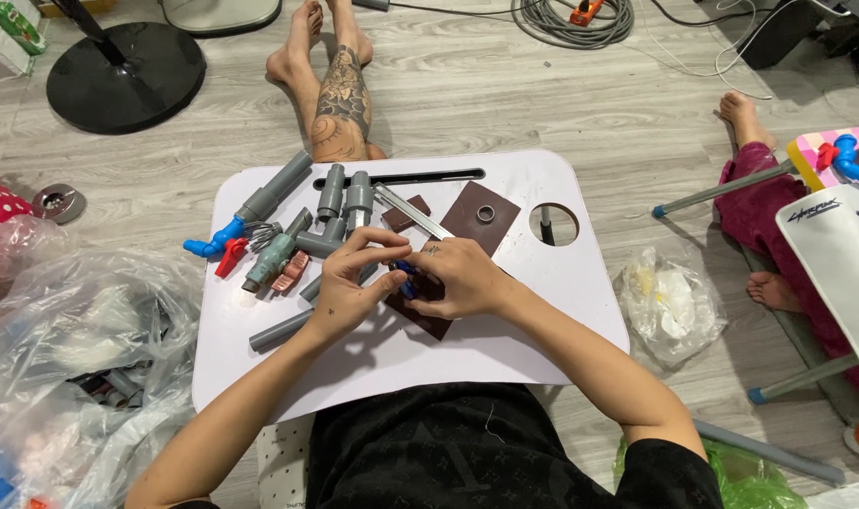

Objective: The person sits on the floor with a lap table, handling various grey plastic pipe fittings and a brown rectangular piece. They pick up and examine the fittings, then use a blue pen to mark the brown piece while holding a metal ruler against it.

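Note:
Over a small white lap table, my left hand and my right hand meet around a small blue part, both pinching it with the fingertips. Under them lies a dark brown sheet. Just behind my hands lie grey pipe fittings, a metal strip and a second brown sheet with a small ring on it. What the blue part is exactly is hidden by my fingers.
A grey pipe with a blue and red valve lies at the table's left. Plastic bags lie at left, another bag at right. A person's tattooed leg stretches behind the table; another person's legs are at right.

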